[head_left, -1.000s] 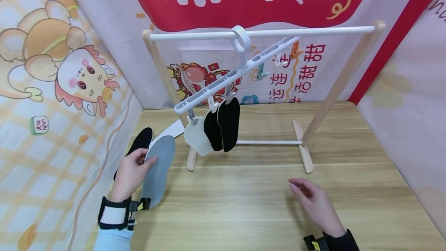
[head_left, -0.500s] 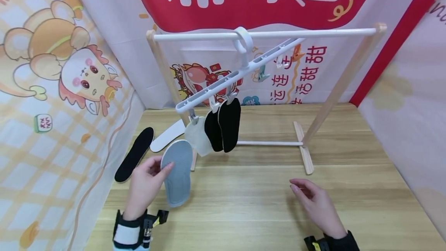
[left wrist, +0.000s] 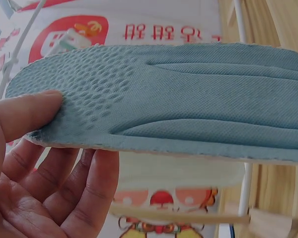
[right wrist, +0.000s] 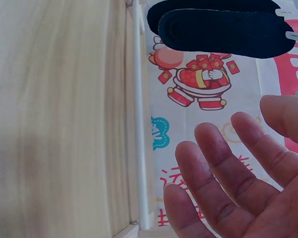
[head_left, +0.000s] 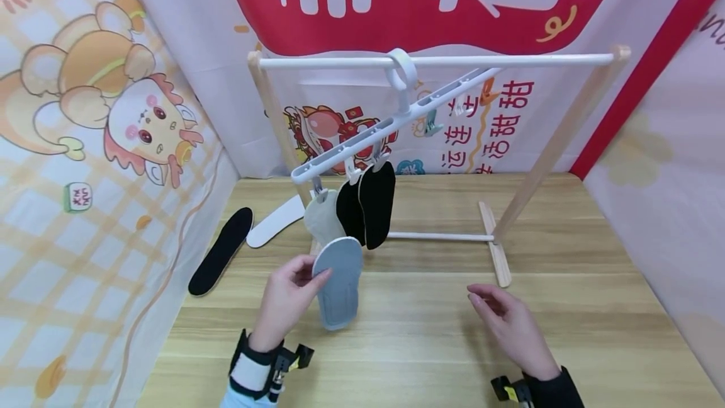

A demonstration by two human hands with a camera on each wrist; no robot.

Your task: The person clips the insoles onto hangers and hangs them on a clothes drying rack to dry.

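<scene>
Pinched between the thumb and fingers of my left hand [head_left: 286, 301] is a blue-grey insole [head_left: 342, 288], upright in front of the rack. Its dimpled end and moulded ridges show in the left wrist view. Behind it, a white clip hanger [head_left: 374, 134] hooks over the rack's bar, with a pale insole [head_left: 324, 216] and two black insoles [head_left: 377, 206] clipped along its near half. My right hand [head_left: 512, 326] hovers over the table at the right, fingers relaxed and holding nothing; the right wrist view shows its loosely spread fingers.
On the table's left lie a black insole [head_left: 221, 252] and a white insole [head_left: 277, 221]. The rack has a white top bar [head_left: 510, 62] and wooden legs [head_left: 557, 143]. A spare clip [head_left: 433, 123] hangs from the hanger's far half. Printed cloth walls surround the table.
My left hand has carried the blue-grey insole rightward from beside the black insole to in front of the hanging insoles. My right hand has barely moved.
</scene>
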